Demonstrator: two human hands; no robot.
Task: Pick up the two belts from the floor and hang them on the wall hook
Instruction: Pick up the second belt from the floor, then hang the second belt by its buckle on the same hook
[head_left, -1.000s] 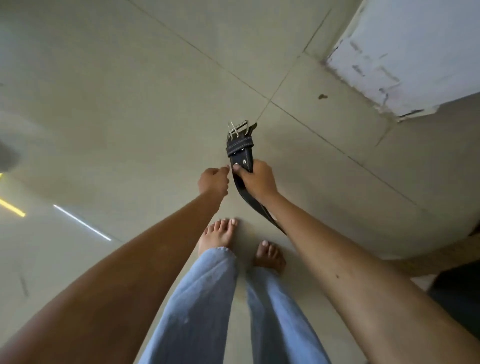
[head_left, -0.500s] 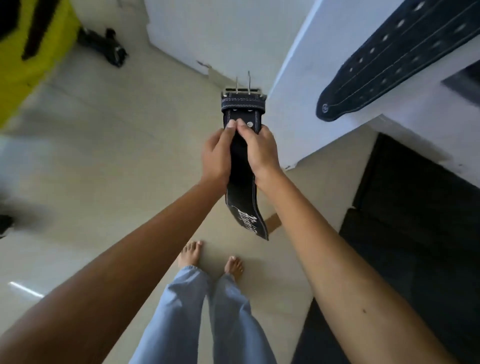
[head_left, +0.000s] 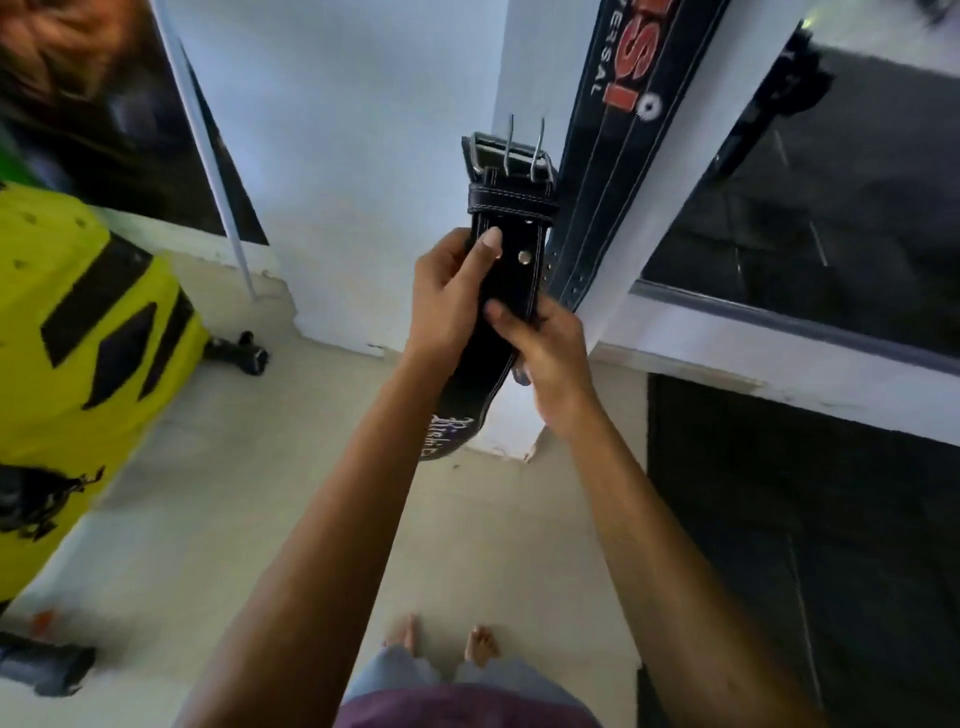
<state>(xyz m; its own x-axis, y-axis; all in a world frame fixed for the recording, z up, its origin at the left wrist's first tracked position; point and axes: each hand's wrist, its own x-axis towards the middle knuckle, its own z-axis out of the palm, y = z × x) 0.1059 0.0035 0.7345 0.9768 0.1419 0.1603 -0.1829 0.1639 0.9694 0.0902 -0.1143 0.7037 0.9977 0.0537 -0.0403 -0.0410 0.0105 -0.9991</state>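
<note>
I hold a wide black leather belt (head_left: 511, 249) upright in front of me, its steel two-prong buckle (head_left: 511, 158) at the top. My left hand (head_left: 449, 296) grips its left edge with the thumb across the front. My right hand (head_left: 545, 343) grips it lower on the right edge. The belt's tail with white lettering hangs below my hands. A second black belt (head_left: 613, 145) with red letters hangs on the white wall pillar just behind and to the right. The hook itself is out of view above.
A yellow and black punching bag (head_left: 67, 364) leans at the left. A dark dumbbell (head_left: 239, 353) lies on the floor by the wall. A dark window (head_left: 810, 208) is at the right, black mats (head_left: 800, 519) below it. My bare feet (head_left: 447, 642) stand on beige tiles.
My view has tilted up from the floor to the wall. Both hands raised the belt higher and closer to the hanging belt; my left hand joined the grip.
</note>
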